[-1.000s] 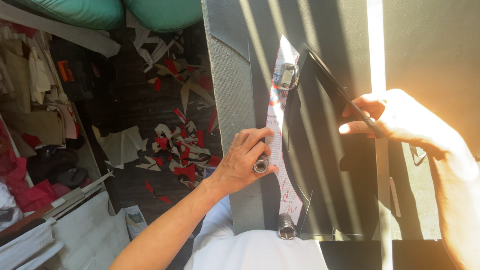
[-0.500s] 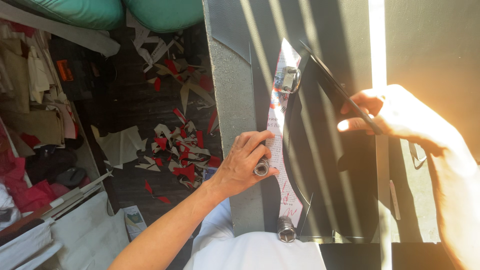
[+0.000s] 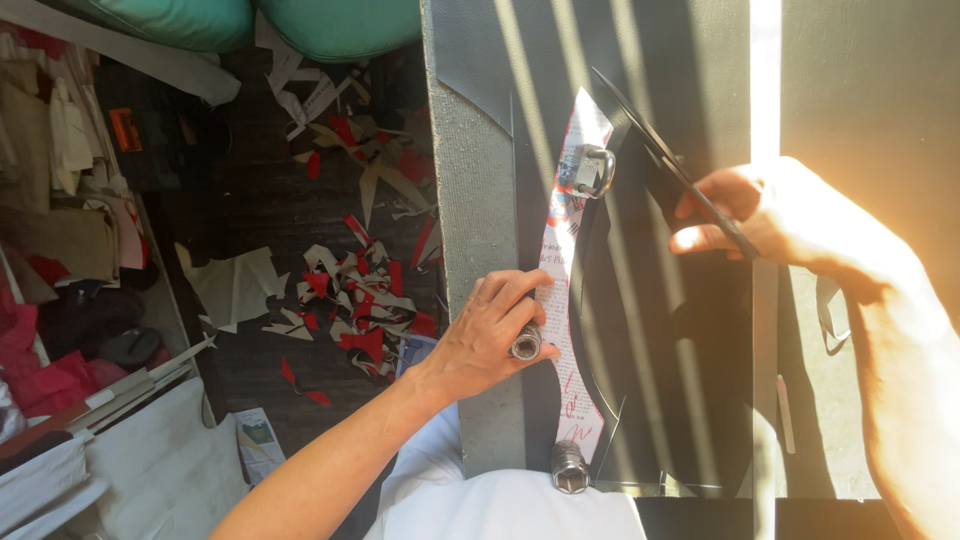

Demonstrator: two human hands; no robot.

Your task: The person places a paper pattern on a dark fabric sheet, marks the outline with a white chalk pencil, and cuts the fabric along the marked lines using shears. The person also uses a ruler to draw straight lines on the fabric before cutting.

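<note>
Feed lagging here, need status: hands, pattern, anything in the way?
Left hand pinning curved paper pattern on dark fabric. Right hand lifting cut fabric edge. Metal weights on pattern; nothing blocking.

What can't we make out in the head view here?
- Right hand: its grip on the shears is washed out by sun glare; the handles are hidden in the hand.
- Dark fabric: the cut line is lost in the shadow stripes.
- Metal weight under the left hand: mostly covered by fingers.
- Paper pattern: its markings are too small.
- Lower weight: partly behind the white shirt.
</note>
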